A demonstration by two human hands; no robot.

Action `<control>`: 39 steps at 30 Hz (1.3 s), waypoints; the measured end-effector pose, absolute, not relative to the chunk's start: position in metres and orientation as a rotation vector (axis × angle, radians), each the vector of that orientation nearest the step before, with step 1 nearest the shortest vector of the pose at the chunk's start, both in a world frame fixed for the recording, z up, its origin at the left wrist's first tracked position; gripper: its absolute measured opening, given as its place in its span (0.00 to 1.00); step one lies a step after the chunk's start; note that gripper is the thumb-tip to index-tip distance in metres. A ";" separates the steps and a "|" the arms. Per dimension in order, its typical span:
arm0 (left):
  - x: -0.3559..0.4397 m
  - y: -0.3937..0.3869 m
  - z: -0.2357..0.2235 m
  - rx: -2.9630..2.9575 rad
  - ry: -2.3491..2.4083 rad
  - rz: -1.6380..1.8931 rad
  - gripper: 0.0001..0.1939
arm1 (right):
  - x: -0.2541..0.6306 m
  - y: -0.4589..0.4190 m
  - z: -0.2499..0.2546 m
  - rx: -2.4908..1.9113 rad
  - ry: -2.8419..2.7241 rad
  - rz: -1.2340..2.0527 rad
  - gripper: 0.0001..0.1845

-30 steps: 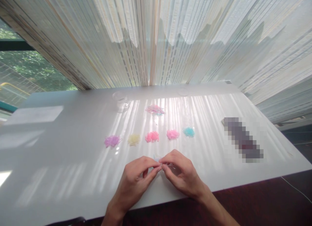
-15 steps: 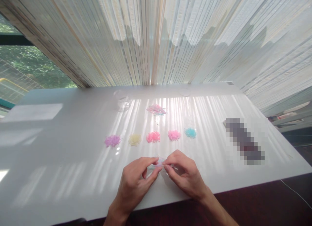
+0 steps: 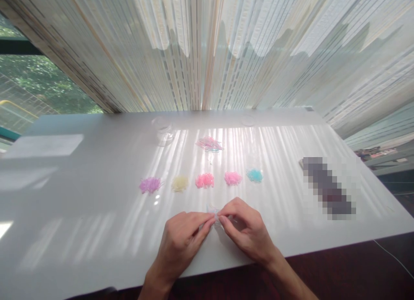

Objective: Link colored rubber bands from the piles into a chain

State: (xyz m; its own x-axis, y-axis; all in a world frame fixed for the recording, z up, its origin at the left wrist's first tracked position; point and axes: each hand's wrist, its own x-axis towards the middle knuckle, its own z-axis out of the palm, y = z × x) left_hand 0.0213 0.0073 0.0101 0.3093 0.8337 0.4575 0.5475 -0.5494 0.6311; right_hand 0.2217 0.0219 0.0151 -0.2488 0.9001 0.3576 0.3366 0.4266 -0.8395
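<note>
Left hand (image 3: pixel 183 237) tighter, five-pile row (image 3: pixel 205 180)

A single view, worn on the person's head, looks forward and steeply down from above the near edge of a white table (image 3: pixel 97 183), close enough that the left hand (image 3: pixel 181 244) and right hand (image 3: pixel 247 231) reach in from the bottom, large and low in the middle. It is wide, taking in the tabletop out to its far edge, the striped curtain (image 3: pixel 200 54) behind that, and part of a window (image 3: pixel 42 80) at upper left. The table's near edge slopes upward to the right.
</note>
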 end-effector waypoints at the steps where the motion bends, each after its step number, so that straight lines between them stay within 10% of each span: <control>1: 0.021 0.007 0.010 2.222 1.230 1.094 0.06 | 0.222 0.022 0.015 -1.080 -1.795 0.794 0.05; 39: 0.020 0.006 0.005 2.149 1.293 1.053 0.03 | 0.222 0.019 0.010 -1.018 -1.829 0.763 0.06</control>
State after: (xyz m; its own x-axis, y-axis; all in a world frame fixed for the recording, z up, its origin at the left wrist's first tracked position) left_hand 0.0202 0.0057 0.0051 0.2814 0.8764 0.3909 0.5598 -0.4808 0.6749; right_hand 0.2218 0.0195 0.0095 -0.2749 0.8752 0.3980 0.3332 0.4750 -0.8145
